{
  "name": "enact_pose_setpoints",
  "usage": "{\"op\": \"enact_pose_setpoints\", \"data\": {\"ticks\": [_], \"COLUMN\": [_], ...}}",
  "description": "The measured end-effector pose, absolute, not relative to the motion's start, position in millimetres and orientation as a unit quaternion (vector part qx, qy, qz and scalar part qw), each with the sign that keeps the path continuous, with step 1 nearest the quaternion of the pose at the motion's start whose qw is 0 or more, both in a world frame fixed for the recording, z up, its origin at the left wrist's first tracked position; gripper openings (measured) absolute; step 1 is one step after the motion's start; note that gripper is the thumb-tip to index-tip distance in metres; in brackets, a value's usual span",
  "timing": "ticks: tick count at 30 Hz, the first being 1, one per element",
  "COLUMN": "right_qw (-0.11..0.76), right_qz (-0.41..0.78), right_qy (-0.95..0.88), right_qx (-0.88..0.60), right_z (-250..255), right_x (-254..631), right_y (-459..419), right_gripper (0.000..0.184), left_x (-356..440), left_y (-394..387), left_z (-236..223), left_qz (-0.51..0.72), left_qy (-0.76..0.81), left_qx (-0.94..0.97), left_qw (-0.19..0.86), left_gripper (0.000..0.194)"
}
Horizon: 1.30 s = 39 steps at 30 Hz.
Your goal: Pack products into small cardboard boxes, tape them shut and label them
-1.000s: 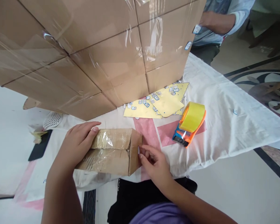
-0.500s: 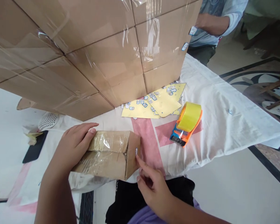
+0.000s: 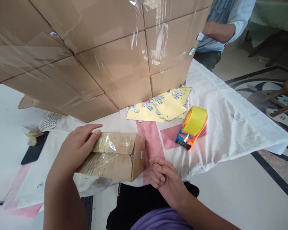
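A small cardboard box (image 3: pixel 117 163) lies near the table's front edge, with shiny clear tape over its top seam. My left hand (image 3: pixel 83 145) grips its left end, thumb on top and fingers over the far side. On the box's right end sits a small white-and-blue sticker (image 3: pixel 141 155). My right hand (image 3: pixel 164 177) is apart from the box, just right of that end. Its fingers are curled in, with nothing visible in them. An orange-and-blue tape dispenser (image 3: pixel 193 126) with a yellow roll stands farther right on the cloth.
A tall stack of taped cardboard boxes (image 3: pixel 112 68) stands behind. Yellow sheets (image 3: pixel 171 108) with several small stickers lie at its foot. To the left are a black phone-like slab (image 3: pixel 33 153) and a white perforated object (image 3: pixel 50 121). Another person's arm (image 3: pixel 219 31) shows beyond the stack.
My right hand has drawn away from the sticker on the box's end, and its pointing finger has folded in. My left hand keeps its place on the box.
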State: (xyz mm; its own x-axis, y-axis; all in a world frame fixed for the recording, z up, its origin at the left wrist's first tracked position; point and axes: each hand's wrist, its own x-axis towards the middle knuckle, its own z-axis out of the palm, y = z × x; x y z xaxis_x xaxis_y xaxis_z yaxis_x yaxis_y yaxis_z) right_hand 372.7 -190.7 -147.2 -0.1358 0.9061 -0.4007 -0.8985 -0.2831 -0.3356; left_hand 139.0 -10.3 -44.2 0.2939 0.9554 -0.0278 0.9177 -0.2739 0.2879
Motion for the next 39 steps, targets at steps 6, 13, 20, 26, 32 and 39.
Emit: {"op": "enact_pose_setpoints", "data": {"ticks": [6, 13, 20, 26, 32, 39], "right_qw": [0.599, 0.482, 0.469, 0.426, 0.407, 0.331], "right_qz": [0.683, 0.662, 0.624, 0.668, 0.671, 0.658], "right_qy": [-0.164, -0.347, -0.384, -0.406, -0.416, -0.461], "right_qx": [-0.384, -0.457, -0.493, -0.456, -0.46, -0.494], "right_z": [-163, -161, -156, -152, -150, -148], "right_x": [361, 326, 340, 371, 384, 376], "right_y": [-193, -212, -204, -184, -182, -210], "right_gripper": [0.05, 0.099, 0.093, 0.095, 0.096, 0.094], "left_x": [139, 147, 141, 149, 148, 148], "left_y": [-13, 3, 1, 5, -2, 0], "left_z": [-45, -47, -47, -49, -49, -49], "left_qz": [0.091, 0.063, 0.084, 0.068, 0.083, 0.08], "left_qy": [0.591, 0.567, 0.559, 0.553, 0.551, 0.561], "left_qx": [0.79, 0.813, 0.815, 0.824, 0.825, 0.817], "left_qw": [0.134, 0.12, 0.129, 0.106, 0.093, 0.11], "left_gripper": [0.047, 0.049, 0.051, 0.051, 0.051, 0.051]}}
